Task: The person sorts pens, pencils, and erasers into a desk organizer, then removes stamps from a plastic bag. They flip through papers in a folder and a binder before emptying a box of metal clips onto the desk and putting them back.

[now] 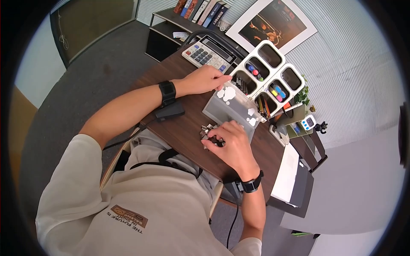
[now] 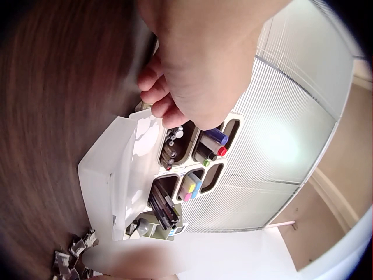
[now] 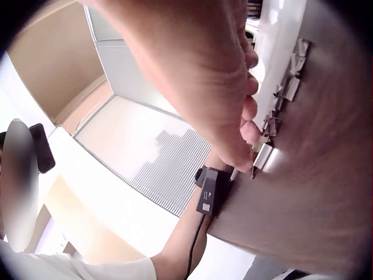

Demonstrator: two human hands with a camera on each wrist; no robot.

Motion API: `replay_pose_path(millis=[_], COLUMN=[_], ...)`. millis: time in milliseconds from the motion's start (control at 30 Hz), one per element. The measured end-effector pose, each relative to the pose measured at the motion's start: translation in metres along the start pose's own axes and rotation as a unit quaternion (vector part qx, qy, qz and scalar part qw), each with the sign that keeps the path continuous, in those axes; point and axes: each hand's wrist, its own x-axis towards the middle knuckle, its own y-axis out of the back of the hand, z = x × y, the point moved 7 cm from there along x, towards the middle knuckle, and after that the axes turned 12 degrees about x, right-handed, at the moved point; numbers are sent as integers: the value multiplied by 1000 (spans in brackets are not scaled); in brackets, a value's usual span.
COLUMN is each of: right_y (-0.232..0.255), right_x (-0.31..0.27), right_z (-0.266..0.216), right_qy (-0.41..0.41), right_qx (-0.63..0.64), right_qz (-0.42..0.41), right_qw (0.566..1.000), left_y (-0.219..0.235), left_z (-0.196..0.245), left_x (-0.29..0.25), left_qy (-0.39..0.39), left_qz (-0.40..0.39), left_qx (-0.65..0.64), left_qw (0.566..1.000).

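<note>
My right hand [image 1: 232, 145] arches low over a pile of metal clips [image 1: 207, 130] on the brown desk, thumb and fingers curled round some of them. More silver and dark clips [image 3: 293, 87] trail along the desk in the right wrist view. Against the left end of a white pen organizer [image 1: 268, 79] is my left hand [image 1: 204, 80], its fingertips right at the edge and its fingers loosely bent. Along the organizer's front stands a translucent bin [image 1: 226, 111] with white cloud-like patches. Pens [image 2: 170, 153] and markers [image 2: 215, 143] fill several compartments.
A calculator [image 1: 209, 53] lies beyond my left hand. To the right are a green desk holder [image 1: 299, 123], a small white timer [image 1: 308, 122] and white paper [image 1: 284, 170]. A black device [image 1: 170, 112] with a cable sits near the front edge. A framed picture [image 1: 273, 23] leans behind.
</note>
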Motion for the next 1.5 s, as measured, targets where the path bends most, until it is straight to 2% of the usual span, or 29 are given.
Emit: replay_pose_path(millis=[200, 300, 400, 433, 633, 733, 800, 867, 967, 1067, 1200, 1267, 1500], right_y=[15, 47, 52, 52, 47, 39, 28, 16, -5, -11, -10, -10, -8], right_x=[6, -3, -15, -17, -17, -14, -7, -3, 3, 5, 2, 1, -2], right_z=[9, 29, 59, 62, 65, 57, 39, 28, 6, -1, 3, 8, 10], right_qy=[-19, -70, -165, -169, -166, -141, -60, -51, 51, 23, 42, 9, 3], right_qx=[58, 57, 40, 39, 29, 49, 77, 79, 83, 77, 77, 98, 94], right_qz=[-6, 133, 152, 156, 168, 147, 106, 86, 33, 2, 22, 16, 18], right_qw=[998, 987, 974, 973, 971, 978, 990, 992, 995, 997, 996, 995, 995], left_y=[-1, 1, -1, -2, -1, -1, -1, -1, 0, 1, 0, 0, -1], left_z=[0, -1, -2, -5, -2, -4, -4, -3, -1, 1, -1, 0, -1], left_x=[1, -1, 2, 2, 0, 1, 1, 1, 1, -1, 0, 0, 0], left_qy=[6, -7, -11, -1, 22, 15, 9, 4, -1, -1, 0, -5, -4], left_qz=[-3, 1, 3, 4, 3, 2, 1, 4, 4, -2, 5, -2, 7], left_qx=[6, 8, 9, 6, -1, -3, -3, 6, 17, 9, 6, 13, 3], left_qw=[1000, 1000, 1000, 1000, 1000, 1000, 1000, 1000, 1000, 1000, 1000, 1000, 1000])
